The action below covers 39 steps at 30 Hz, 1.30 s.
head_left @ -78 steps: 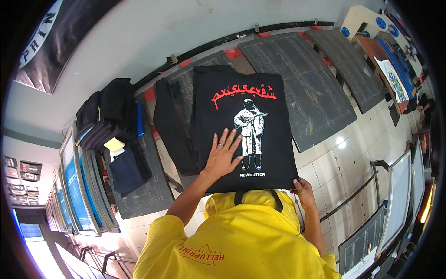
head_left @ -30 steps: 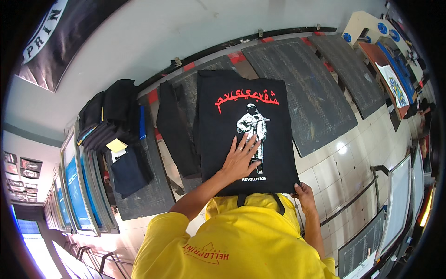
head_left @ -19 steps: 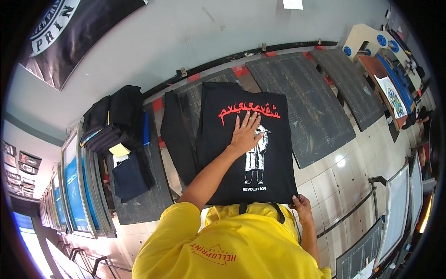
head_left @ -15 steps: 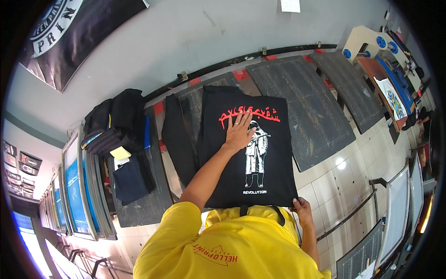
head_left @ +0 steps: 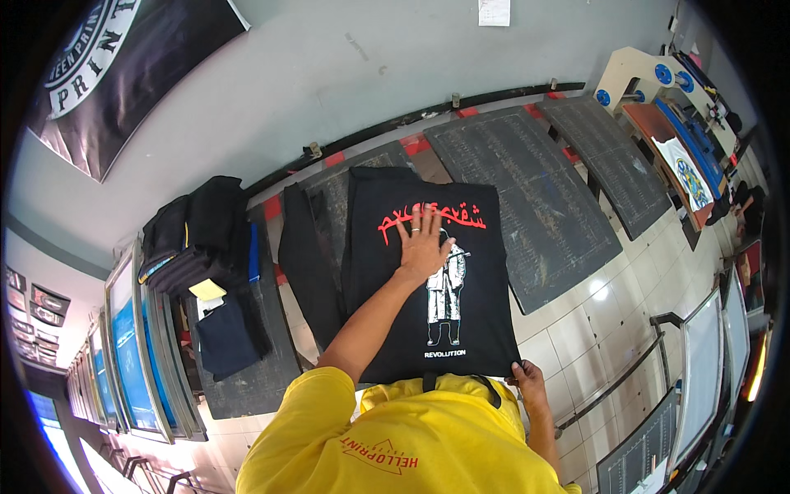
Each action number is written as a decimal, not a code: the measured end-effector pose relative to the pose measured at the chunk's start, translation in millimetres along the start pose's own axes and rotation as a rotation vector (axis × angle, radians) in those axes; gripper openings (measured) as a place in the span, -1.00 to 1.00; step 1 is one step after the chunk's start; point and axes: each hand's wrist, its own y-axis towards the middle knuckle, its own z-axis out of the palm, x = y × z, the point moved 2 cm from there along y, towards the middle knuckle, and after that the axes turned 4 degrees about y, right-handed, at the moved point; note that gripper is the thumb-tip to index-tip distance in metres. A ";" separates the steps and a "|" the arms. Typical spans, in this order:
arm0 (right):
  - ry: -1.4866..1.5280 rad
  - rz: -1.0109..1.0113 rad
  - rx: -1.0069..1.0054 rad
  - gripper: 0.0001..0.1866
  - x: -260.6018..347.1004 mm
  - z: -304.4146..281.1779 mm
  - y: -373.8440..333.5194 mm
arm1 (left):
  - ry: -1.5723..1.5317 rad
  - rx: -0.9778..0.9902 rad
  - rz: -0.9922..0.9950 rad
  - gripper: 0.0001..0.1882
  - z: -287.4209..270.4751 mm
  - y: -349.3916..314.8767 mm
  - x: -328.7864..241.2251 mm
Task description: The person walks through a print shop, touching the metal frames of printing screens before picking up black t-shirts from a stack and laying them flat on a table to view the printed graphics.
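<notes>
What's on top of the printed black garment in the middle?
The left hand rests on the black garment, which bears red lettering and a white figure. Its fingers cover some lettering; any print beneath the palm cannot be seen. The right hand grips a corner.

Lettering point(head_left: 445, 354) on garment point(head_left: 481, 305), banner point(head_left: 160, 70), yellow shirt point(head_left: 461, 440)

- We see a matt, black printed cloth garment point(head_left: 473, 288).
- We find the dark grey rectangular boards point(head_left: 520, 198) rough, scuffed.
- We see glossy white square floor tiles point(head_left: 578, 331).
</notes>
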 end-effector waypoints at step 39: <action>-0.023 -0.004 0.018 -0.80 -21.6 -4.3 10.8 | 0.166 0.026 -0.212 -0.30 -30.2 -84.0 85.9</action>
